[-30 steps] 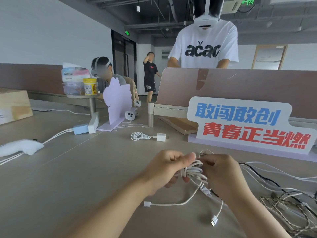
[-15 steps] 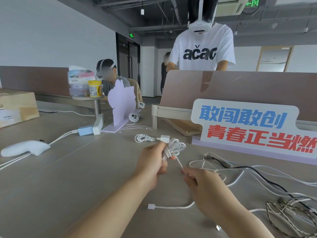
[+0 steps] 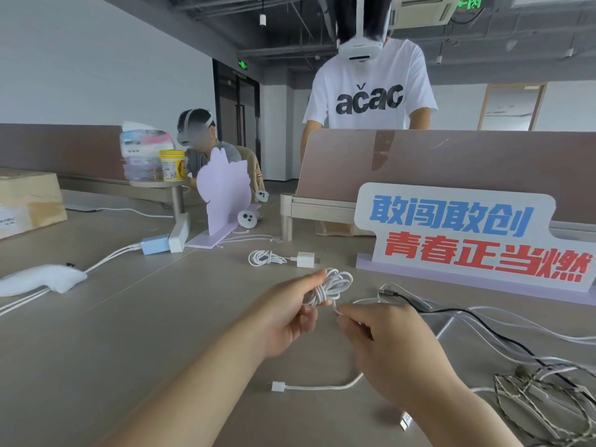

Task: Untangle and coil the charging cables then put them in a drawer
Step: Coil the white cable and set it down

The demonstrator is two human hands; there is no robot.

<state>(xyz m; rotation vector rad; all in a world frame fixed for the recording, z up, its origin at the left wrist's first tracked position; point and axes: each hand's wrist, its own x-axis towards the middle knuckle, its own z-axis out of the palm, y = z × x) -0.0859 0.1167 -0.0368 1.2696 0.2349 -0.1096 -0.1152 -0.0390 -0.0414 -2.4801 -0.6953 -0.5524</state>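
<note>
White cable bundle (image 3: 332, 285) is being gripped by the left hand (image 3: 287, 317) above the surface (image 3: 145, 333); the right hand (image 3: 396, 346) is pinching its loose strand just beside it.

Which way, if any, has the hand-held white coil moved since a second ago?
Yes. The white coil, gripped by the left hand, moved forward and left, nearer the white charger plug.

White coiled cable (image 3: 332, 285), speckled braided cable (image 3: 529, 393), blue and red lettered sign (image 3: 451, 233)
</note>
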